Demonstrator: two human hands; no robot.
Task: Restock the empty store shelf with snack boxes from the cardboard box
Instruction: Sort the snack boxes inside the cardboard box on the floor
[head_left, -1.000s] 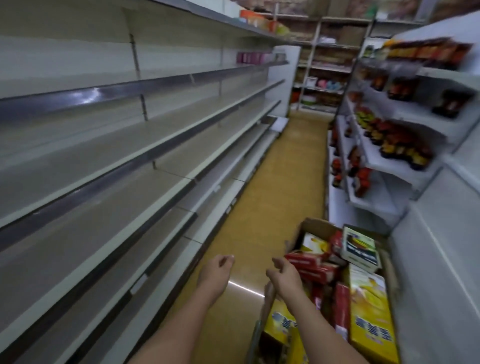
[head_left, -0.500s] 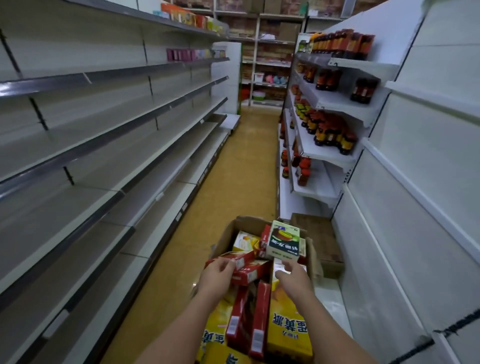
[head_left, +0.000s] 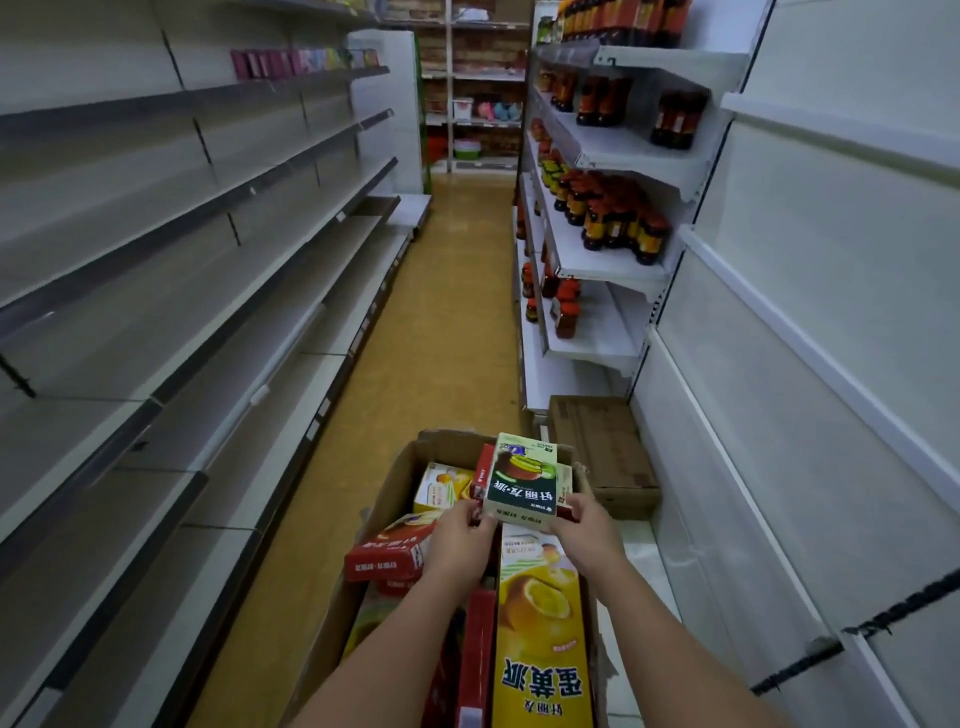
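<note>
An open cardboard box (head_left: 397, 483) stands on the aisle floor, packed with red, yellow and green snack boxes. On top lies a dark green snack box (head_left: 522, 480). My left hand (head_left: 457, 540) pinches its near left corner and my right hand (head_left: 587, 530) grips its near right corner. A large yellow snack box (head_left: 543, 623) lies under my right arm. A red snack box (head_left: 387, 551) sits to the left of my left hand. The bare grey shelves (head_left: 171, 291) run along the left side of the aisle.
White shelves (head_left: 597, 260) at right carry dark bottles with orange labels. A closed cardboard carton (head_left: 602, 452) sits on the floor beyond the open box, against the right shelving. The yellow aisle floor (head_left: 441, 312) stretches ahead. White panel shelving (head_left: 805, 364) fills the right.
My view swung from the left shelves toward the box. Both hands moved forward over it and took hold of the green snack box's near corners.
</note>
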